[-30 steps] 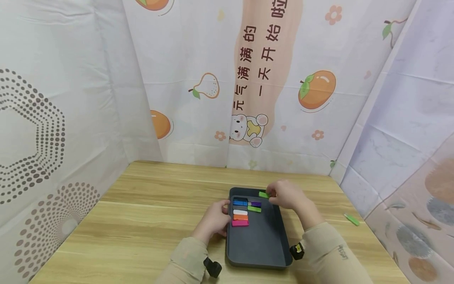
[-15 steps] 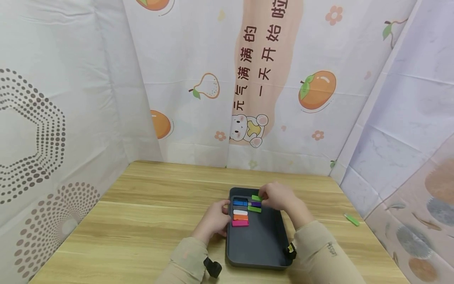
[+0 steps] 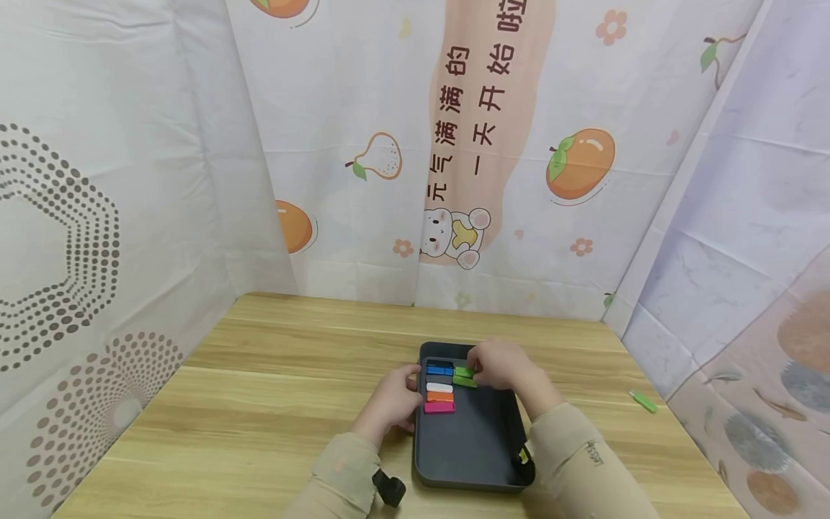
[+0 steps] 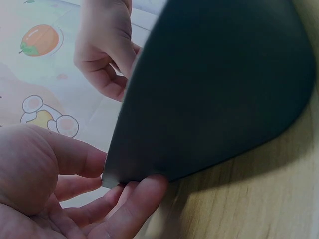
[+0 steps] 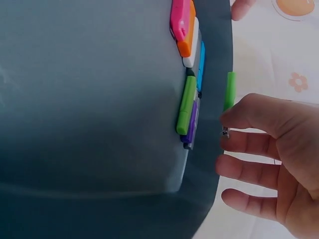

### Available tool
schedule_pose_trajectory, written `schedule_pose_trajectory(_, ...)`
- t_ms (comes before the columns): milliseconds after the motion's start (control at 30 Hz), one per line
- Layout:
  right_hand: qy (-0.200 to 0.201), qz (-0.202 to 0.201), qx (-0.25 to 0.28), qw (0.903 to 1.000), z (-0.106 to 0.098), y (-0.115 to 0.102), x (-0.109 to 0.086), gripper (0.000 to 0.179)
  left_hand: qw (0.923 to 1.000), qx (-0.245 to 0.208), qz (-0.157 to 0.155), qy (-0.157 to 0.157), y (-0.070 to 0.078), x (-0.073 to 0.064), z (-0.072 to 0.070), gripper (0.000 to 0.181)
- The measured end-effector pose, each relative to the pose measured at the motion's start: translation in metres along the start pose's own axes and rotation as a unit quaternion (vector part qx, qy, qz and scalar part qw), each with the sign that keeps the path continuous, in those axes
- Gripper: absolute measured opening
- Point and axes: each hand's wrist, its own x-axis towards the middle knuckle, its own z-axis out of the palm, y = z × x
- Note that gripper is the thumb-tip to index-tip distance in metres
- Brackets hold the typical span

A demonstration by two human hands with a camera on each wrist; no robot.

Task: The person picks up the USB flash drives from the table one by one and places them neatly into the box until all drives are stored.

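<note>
My right hand [image 3: 502, 364] pinches a green USB stick [image 5: 230, 92] between thumb and index finger, a small metal end showing below the fingertips. It is over the far part of a dark grey tray [image 3: 470, 440]. Fingers and thumb of my left hand [image 3: 392, 396] grip the tray's left rim. Sticks lie side by side inside: a pink one [image 3: 439, 408], an orange one [image 3: 440, 397], a white one [image 3: 440, 388], and grey, blue and black ones farther back. Beside them lie another green stick [image 5: 186, 104] and a purple one [image 5: 189, 124].
Farther right on the wooden table [image 3: 292, 375] lies one more green stick [image 3: 643, 401] with a pale end. A printed curtain [image 3: 363, 238] hangs behind the table and along both sides. Black wrist cameras are strapped at both sleeves.
My right hand has moved left and slightly nearer with the green stick, which now overlaps the purple one in the head view. The left hand stays on the tray's rim.
</note>
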Motion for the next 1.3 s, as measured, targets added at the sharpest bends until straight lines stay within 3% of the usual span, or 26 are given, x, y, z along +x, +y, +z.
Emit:
schedule_pose_trajectory(467, -0.028, 0.018, 0.007, 0.9994, 0.015, -0.007, 0.003, 0.009, 1.0, 0.0, 0.001, -0.003, -0.001, 0.001, 0.0, 0.061)
schedule_pose_trajectory(1300, -0.05, 0.034, 0.003, 0.9982, 0.02, -0.008, 0.003, 0.01, 1.0, -0.001, 0.0, -0.002, -0.001, 0.001, -0.001, 0.061)
